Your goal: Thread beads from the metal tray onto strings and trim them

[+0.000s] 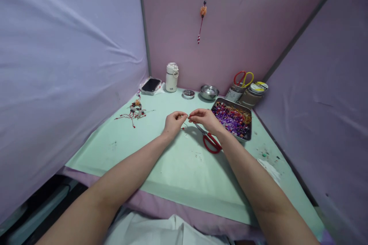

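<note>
Above the middle of the pale green table, my left hand (pixel 173 122) and my right hand (pixel 206 119) meet nearly fingertip to fingertip, each closed in a pinch. Between them is a thin cord, with a small dark red bit, perhaps a bead, at the right fingertips. A loose end of the cord (pixel 185 125) hangs below my left fingers, with a tiny red bead (pixel 183 128) near it. Red-handled scissors (pixel 212 143) lie under my right hand and wrist, blades toward my fingers. The exact grip on the cord is too small to make out.
A metal tray (pixel 251 127) of beads stands right of my right hand. Beaded strings (pixel 137 110) lie at left. Behind are a phone (pixel 151 85), a white bottle (pixel 171 78), a small dish (pixel 188 93), a steel bowl (pixel 209 92) and jars (pixel 250 97). A beaded pendant (pixel 203 10) hangs on the wall.
</note>
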A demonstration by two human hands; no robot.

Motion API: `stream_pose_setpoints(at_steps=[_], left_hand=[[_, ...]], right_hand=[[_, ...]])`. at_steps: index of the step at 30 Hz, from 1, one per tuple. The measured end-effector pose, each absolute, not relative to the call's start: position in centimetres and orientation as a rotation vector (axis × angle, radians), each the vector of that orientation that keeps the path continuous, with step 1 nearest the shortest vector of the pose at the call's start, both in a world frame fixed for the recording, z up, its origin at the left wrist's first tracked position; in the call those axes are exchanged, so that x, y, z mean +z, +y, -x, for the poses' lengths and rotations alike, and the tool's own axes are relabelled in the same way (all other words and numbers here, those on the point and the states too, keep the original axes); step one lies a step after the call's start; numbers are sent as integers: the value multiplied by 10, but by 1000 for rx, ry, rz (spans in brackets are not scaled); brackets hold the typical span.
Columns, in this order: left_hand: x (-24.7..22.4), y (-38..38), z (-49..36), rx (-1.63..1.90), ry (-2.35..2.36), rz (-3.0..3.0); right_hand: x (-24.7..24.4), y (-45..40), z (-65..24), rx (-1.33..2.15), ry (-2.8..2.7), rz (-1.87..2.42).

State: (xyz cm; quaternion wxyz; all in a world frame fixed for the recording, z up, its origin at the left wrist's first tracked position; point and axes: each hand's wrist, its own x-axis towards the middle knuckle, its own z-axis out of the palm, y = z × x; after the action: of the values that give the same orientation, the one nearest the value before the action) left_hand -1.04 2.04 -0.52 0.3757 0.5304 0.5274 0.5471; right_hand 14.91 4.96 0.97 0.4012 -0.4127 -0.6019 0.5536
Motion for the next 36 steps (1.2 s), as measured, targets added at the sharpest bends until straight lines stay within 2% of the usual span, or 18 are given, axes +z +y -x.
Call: stream_pose_setpoints(at_steps=[12, 36], left_hand=[[-6, 20, 11, 1409, 1353, -1440], [-9, 22, 13, 1403, 1348, -1475]], right_hand=[[7, 52, -149, 1293, -1597, 1014], [6, 52, -149, 1293, -1611, 1007]])
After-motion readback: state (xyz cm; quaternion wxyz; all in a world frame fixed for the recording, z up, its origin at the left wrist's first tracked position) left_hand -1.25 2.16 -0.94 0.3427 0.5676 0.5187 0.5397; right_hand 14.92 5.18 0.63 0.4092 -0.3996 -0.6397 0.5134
